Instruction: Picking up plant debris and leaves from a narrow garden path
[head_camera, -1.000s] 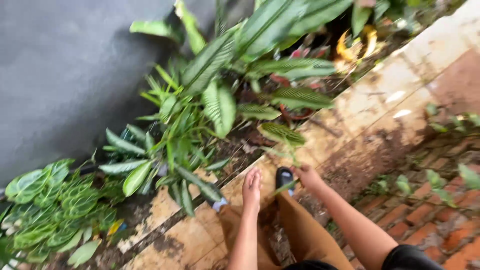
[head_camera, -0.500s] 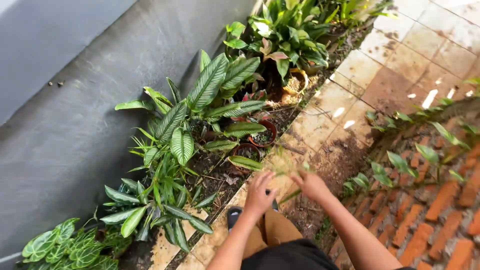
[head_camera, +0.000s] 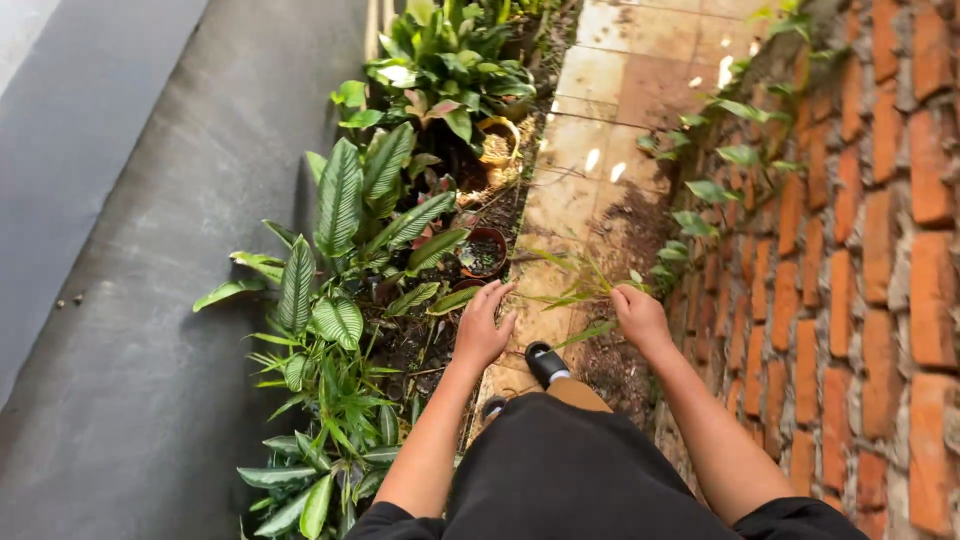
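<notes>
Just right of the small brown pot (head_camera: 484, 252), over the tiled path (head_camera: 600, 150), the right hand (head_camera: 640, 316) is clenching a thin green sprig (head_camera: 580, 290) while the left hand (head_camera: 484, 325) is hovering released, fingers spread. Gripping low on the stems is probably keeping them from snapping. The sprig is looking wispy, grassy and pale green, fanning out leftward toward the pot.

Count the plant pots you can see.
2. One dark round pot lies just beyond the left hand; a yellowish pot sits farther up the bed. Leaves may hide more.
</notes>
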